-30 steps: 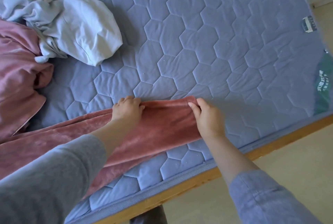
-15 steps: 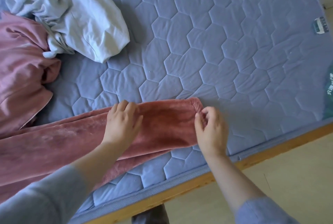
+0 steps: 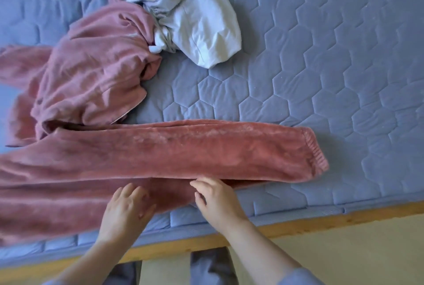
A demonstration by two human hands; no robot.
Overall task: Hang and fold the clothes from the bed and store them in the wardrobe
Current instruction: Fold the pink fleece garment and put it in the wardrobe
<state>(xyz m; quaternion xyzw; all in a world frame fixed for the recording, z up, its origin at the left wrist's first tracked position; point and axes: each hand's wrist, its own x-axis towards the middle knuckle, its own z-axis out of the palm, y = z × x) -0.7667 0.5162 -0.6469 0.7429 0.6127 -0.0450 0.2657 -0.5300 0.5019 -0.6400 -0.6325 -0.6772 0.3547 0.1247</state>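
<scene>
I'm looking down at the pink fleece trousers (image 3: 183,154), and they're lying stretched lengthwise along the near side of the bed (image 3: 344,78), one leg loosely stacked over the other, the ribbed cuff (image 3: 319,154) pointing right. My left grip (image 3: 126,213) is resting released on the lower leg, fingers spread on the pile and grasping nothing. My right grip (image 3: 218,202) is sitting just beside it, fingertips touching the near edge of the upper leg. Its fingers are only gently bent and I'm not seeing any pinch, so I'm calling it released too. I'm judging this fabric as soft, thick and floppy, light enough for one hand but with no stiffness, so it's going to sag wherever I'm not supporting it. The plush is probably dragging on the quilted mattress rather than slipping. For the fold I'm thinking of taking hold at the cuff end, both layers together, with the other grip pinning the middle as the crease line. Behind, the pink top (image 3: 91,73) is lying crumpled against the trousers' far edge at the left, and the pale grey garment (image 3: 190,27) is bunched up touching it.
</scene>
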